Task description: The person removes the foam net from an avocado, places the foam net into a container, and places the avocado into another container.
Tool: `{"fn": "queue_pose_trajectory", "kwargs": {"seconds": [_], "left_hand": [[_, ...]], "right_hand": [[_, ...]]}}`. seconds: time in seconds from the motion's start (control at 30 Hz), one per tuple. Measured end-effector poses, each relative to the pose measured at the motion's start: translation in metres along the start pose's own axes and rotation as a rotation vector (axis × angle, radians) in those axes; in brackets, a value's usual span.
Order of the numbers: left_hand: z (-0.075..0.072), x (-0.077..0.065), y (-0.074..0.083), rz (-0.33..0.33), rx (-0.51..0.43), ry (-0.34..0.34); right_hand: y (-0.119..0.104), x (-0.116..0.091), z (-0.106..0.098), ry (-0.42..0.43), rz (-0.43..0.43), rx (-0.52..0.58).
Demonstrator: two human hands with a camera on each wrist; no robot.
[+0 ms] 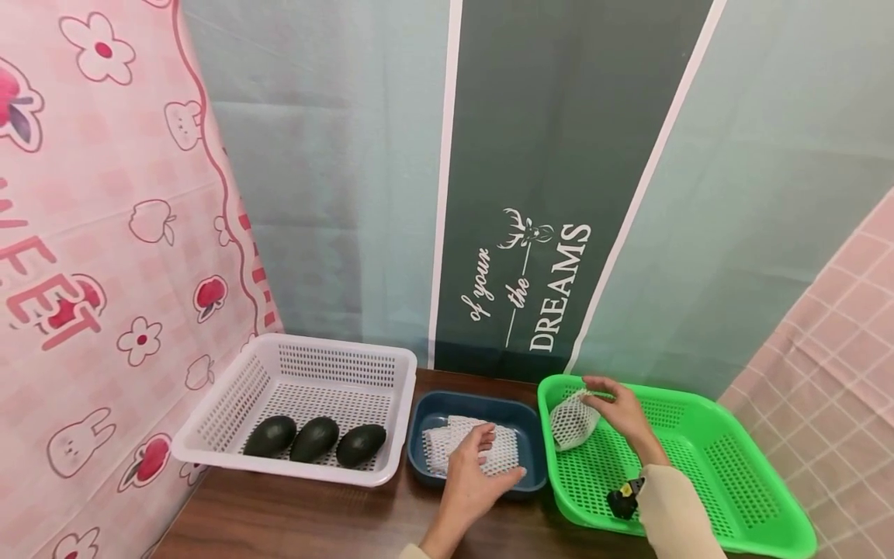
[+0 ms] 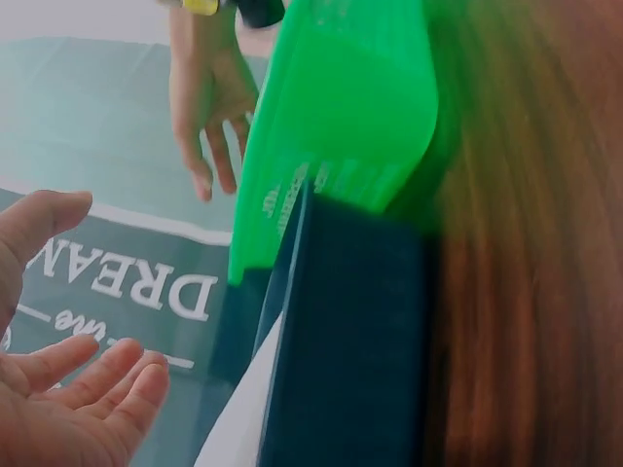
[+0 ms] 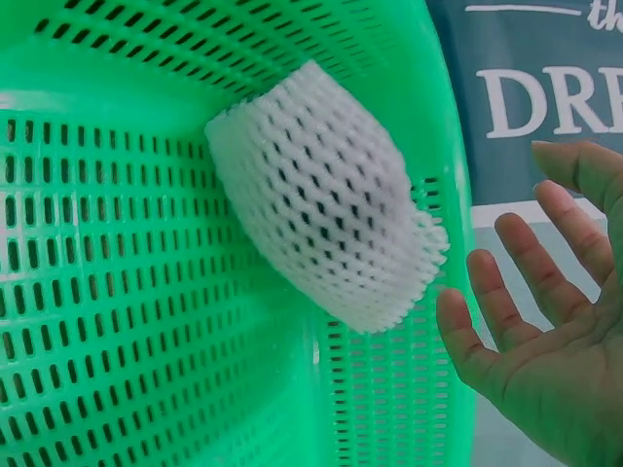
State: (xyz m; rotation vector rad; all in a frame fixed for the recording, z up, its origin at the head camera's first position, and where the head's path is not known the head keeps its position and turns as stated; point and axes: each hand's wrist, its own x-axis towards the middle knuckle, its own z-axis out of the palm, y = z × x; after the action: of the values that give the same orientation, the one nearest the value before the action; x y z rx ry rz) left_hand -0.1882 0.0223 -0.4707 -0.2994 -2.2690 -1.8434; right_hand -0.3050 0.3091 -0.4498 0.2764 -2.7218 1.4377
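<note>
A white foam net sleeve [image 3: 316,195] with something dark showing through its mesh lies against the left end of the green basket [image 1: 740,473]. My right hand [image 1: 621,411] is beside its upper end in the head view; the right wrist view shows that hand [image 3: 555,331] with fingers spread and apart from the sleeve. Over the blue tray [image 1: 527,481] hovers my left hand [image 1: 475,477], thumb and fingers apart, nothing between them. Beneath it, flat white foam net sleeves [image 1: 499,458] lie in the tray, partly covered by the hand.
To the left, a white basket [image 1: 398,396] holds three dark avocados [image 1: 314,439] along its near side. All the containers stand on a brown wooden table [image 1: 293,512]. Behind hangs a green cloth [image 1: 335,194] with lettering; pink printed cloth [image 1: 126,256] hangs at the left.
</note>
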Motion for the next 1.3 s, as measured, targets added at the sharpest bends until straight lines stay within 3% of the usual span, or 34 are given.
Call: {"fn": "queue_pose_trajectory", "kwargs": {"seconds": [0.17,0.43,0.83,1.13,1.3], "left_hand": [[0.018,-0.008,0.002,0.022,0.051,-0.048],[0.036,-0.019,0.006,-0.073,0.061,-0.159],[0.055,-0.025,-0.001,-0.121,0.053,-0.178],[0.066,-0.026,-0.009,-0.060,0.043,-0.226],[0.072,-0.024,-0.013,-0.129,0.082,-0.268]], "right_hand": [[0.001,0.000,-0.002,-0.038,0.085,-0.008],[0.016,0.004,-0.010,-0.086,0.134,0.020],[0.028,0.008,-0.015,-0.203,0.226,0.133],[0.040,0.005,-0.009,-0.228,0.244,0.138],[0.046,0.005,-0.003,-0.214,0.243,0.123]]}}
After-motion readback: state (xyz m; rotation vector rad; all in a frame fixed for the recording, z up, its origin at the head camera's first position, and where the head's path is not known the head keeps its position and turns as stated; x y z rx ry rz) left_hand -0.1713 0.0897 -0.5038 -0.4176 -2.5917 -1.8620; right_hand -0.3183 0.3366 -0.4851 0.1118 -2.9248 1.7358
